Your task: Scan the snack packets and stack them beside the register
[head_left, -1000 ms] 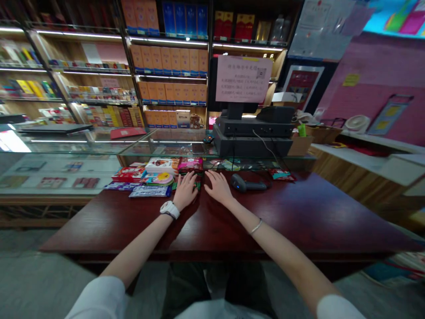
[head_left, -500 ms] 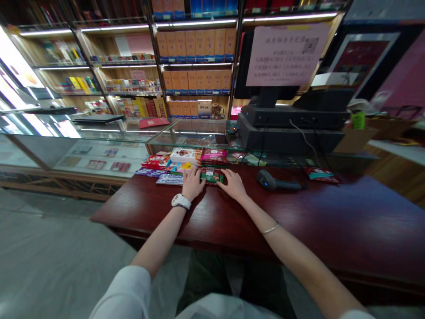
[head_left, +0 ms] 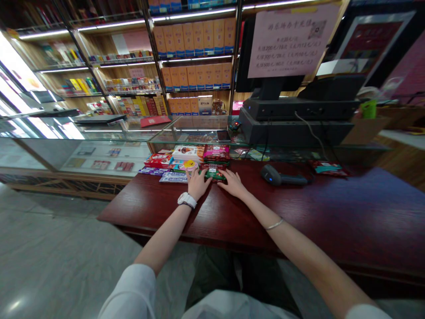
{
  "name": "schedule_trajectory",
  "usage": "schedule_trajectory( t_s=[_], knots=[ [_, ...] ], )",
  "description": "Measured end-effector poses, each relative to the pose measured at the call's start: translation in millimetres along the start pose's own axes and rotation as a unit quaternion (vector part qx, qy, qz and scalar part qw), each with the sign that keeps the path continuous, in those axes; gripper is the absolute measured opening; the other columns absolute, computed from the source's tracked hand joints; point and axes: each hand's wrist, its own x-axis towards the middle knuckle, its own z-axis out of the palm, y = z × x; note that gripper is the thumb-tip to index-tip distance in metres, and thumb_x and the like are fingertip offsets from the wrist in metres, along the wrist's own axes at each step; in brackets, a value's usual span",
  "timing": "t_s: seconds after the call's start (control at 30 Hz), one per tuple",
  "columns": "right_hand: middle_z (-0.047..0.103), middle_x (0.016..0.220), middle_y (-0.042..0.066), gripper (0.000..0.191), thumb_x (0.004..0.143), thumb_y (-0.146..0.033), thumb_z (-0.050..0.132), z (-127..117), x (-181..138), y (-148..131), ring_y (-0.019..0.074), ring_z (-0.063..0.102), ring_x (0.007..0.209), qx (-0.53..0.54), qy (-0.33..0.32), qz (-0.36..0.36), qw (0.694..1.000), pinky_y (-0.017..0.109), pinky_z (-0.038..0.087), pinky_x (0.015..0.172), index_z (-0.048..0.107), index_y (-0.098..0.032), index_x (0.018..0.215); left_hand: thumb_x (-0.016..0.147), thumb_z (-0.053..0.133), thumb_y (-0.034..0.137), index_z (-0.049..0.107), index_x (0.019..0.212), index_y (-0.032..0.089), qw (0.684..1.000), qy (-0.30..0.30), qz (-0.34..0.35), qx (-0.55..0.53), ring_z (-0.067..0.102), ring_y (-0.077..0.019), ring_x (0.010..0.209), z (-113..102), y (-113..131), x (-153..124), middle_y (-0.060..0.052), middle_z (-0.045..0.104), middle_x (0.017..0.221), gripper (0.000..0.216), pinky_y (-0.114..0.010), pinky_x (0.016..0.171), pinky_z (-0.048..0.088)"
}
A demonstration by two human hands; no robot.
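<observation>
A green and dark red snack packet [head_left: 212,173] lies on the dark wooden counter between my hands. My left hand [head_left: 198,184] has its thumb and fingers at the packet's left edge. At the right edge, my right hand [head_left: 235,184] holds it the same way, thumb in front and fingers behind. Close behind sit a pink-red packet [head_left: 216,152] and a white box [head_left: 188,152]. Left of my left hand are a blue packet with a yellow picture [head_left: 181,165], a red packet [head_left: 159,158], a purple packet [head_left: 152,171] and pale blue-purple packets [head_left: 173,177].
A black handheld scanner [head_left: 282,177] rests on the counter [head_left: 265,212] to the right, with another red and teal packet [head_left: 328,168] beyond it. Behind stand a glass case [head_left: 195,124], a black register [head_left: 295,128] and a monitor bearing a pink paper sign [head_left: 288,44].
The view has shifted slightly, so the counter items sit a little farther right. Both hands stay at the green packet's sides, with hardly any movement against it.
</observation>
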Motion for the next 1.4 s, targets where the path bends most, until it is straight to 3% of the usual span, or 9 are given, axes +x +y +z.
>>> schedule_trajectory(
  t_s=[0.13, 0.23, 0.43, 0.7, 0.9, 1.1, 1.23, 1.4],
  knots=[
    [0.05, 0.146, 0.014, 0.055, 0.087, -0.036, 0.063, 3.2, 3.1, 6.2, 0.0266, 0.04, 0.141, 0.053, 0.029, 0.0, 0.998, 0.059, 0.027, 0.113, 0.05, -0.026, 0.14, 0.085, 0.064, 0.051, 0.066, 0.116, 0.024, 0.997, 0.016, -0.029, -0.065, 0.056, -0.0325, 0.12, 1.2, -2.3, 1.5, -0.013, 0.067, 0.112, 0.041, -0.065, 0.117, 0.011],
    [0.052, 0.144, 0.014, 0.055, 0.083, -0.029, 0.066, 2.4, 2.7, 9.4, 0.0266, 0.045, 0.137, 0.055, 0.043, 0.0, 0.998, 0.059, 0.028, 0.113, 0.054, -0.027, 0.136, 0.079, 0.071, 0.051, 0.067, 0.115, 0.025, 0.996, 0.016, -0.016, -0.085, 0.061, -0.0306, 0.11, 3.2, -3.3, 0.8, -0.01, 0.069, 0.104, 0.045, -0.066, 0.117, 0.009],
    [0.063, 0.131, 0.011, 0.049, 0.081, -0.024, 0.068, -1.2, 0.0, 6.5, 0.0253, 0.057, 0.124, 0.048, 0.053, -0.002, 0.997, 0.057, 0.03, 0.113, 0.061, -0.024, 0.129, 0.078, 0.073, 0.044, 0.07, 0.114, 0.025, 0.996, 0.011, 0.012, -0.091, 0.058, -0.0308, 0.118, 5.2, -3.5, 0.9, -0.012, 0.069, 0.116, 0.04, -0.064, 0.118, 0.01],
    [0.067, 0.127, 0.009, 0.04, 0.08, -0.02, 0.07, -3.6, -4.2, 1.9, 0.0249, 0.058, 0.124, 0.061, 0.08, -0.016, 0.995, 0.056, 0.03, 0.113, 0.068, -0.025, 0.119, 0.076, 0.077, 0.032, 0.072, 0.103, 0.026, 0.992, 0.017, 0.02, -0.127, 0.061, -0.0303, 0.115, -3.8, 2.7, 0.2, -0.008, 0.072, 0.109, 0.029, -0.064, 0.119, 0.013],
    [0.063, 0.133, 0.01, 0.038, 0.085, -0.021, 0.063, -11.6, -12.1, -4.6, 0.0239, 0.055, 0.128, 0.07, 0.141, -0.036, 0.987, 0.057, 0.027, 0.115, 0.066, -0.027, 0.122, 0.079, 0.073, 0.031, 0.071, 0.104, 0.027, 0.99, 0.055, 0.014, -0.133, 0.059, -0.0289, 0.119, -15.3, 7.0, -2.6, -0.006, 0.07, 0.116, 0.026, -0.061, 0.12, 0.018],
    [0.052, 0.146, 0.007, 0.039, 0.091, -0.022, 0.054, -30.1, -14.9, -16.3, 0.0253, 0.046, 0.136, 0.031, 0.216, -0.082, 0.973, 0.057, 0.022, 0.118, 0.064, -0.031, 0.128, 0.084, 0.068, 0.033, 0.069, 0.108, 0.03, 0.984, 0.113, 0.04, -0.134, 0.058, -0.0259, 0.12, -35.7, 16.1, 7.4, -0.003, 0.068, 0.117, 0.025, -0.057, 0.123, 0.01],
    [0.047, 0.15, 0.007, 0.039, 0.094, -0.023, 0.048, -48.2, -9.1, -15.3, 0.025, 0.04, 0.14, 0.009, 0.255, -0.081, 0.964, 0.055, 0.022, 0.119, 0.061, -0.029, 0.131, 0.084, 0.069, 0.034, 0.068, 0.111, 0.028, 0.979, 0.145, 0.056, -0.13, 0.056, -0.0252, 0.123, -42.4, 30.8, 22.5, -0.005, 0.066, 0.121, 0.027, -0.054, 0.124, 0.009],
    [0.045, 0.15, 0.008, 0.041, 0.093, -0.021, 0.046, -70.3, -1.6, 2.3, 0.0273, 0.028, 0.147, -0.003, 0.301, -0.062, 0.952, 0.058, 0.021, 0.119, 0.06, -0.028, 0.132, 0.085, 0.068, 0.035, 0.066, 0.112, 0.027, 0.976, 0.165, 0.061, -0.128, 0.054, -0.0273, 0.125, -34.1, 60.7, 42.6, -0.008, 0.062, 0.124, 0.028, -0.055, 0.122, 0.015]
  ],
)
